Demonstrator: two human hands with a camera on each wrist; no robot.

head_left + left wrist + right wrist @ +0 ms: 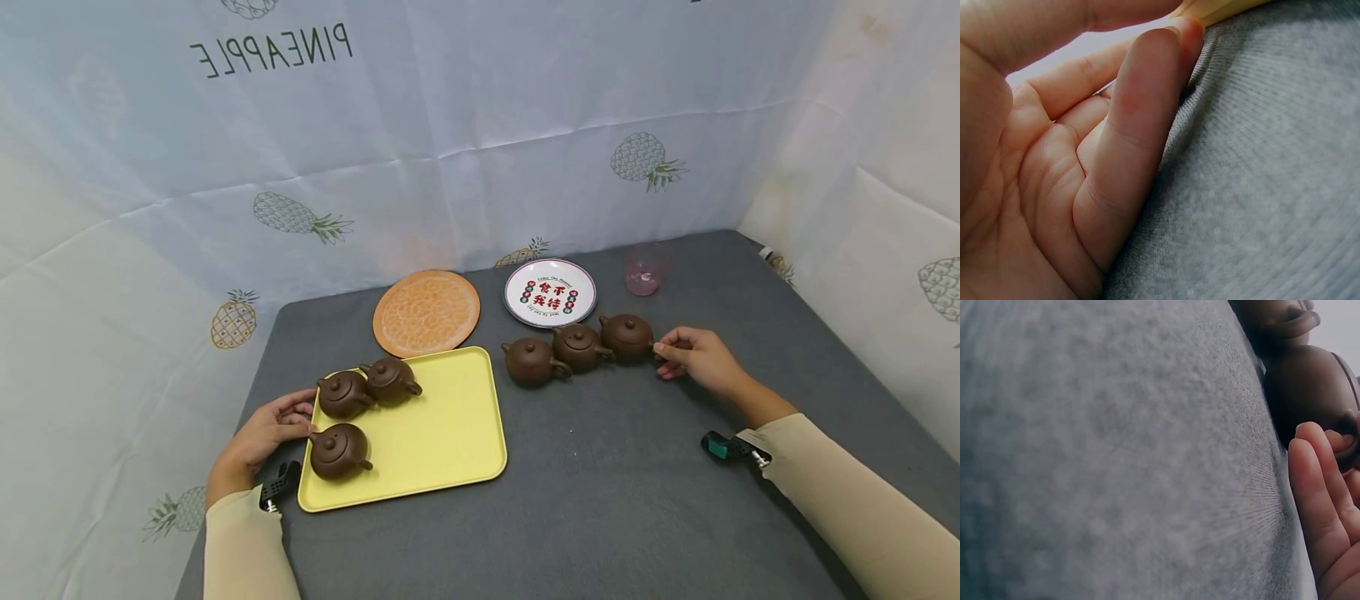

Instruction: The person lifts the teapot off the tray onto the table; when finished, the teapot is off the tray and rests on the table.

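Head view: right of the yellow tray (442, 425), my right hand (696, 360) pinches the rightmost teapot (628, 337) by its handle; my left hand (264, 429) touches the tray's left rim, grip unclear. A leftward nudge could topple the middle teapot (577, 350), just beside it.

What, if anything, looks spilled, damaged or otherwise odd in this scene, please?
The printed word "PINEAPPLE" on the white, pineapple-patterned cloth backdrop reads mirror-reversed, at the upper left of the head view. Otherwise, the six round, dark-brown teapots stand upright, and I see no spill or damage.
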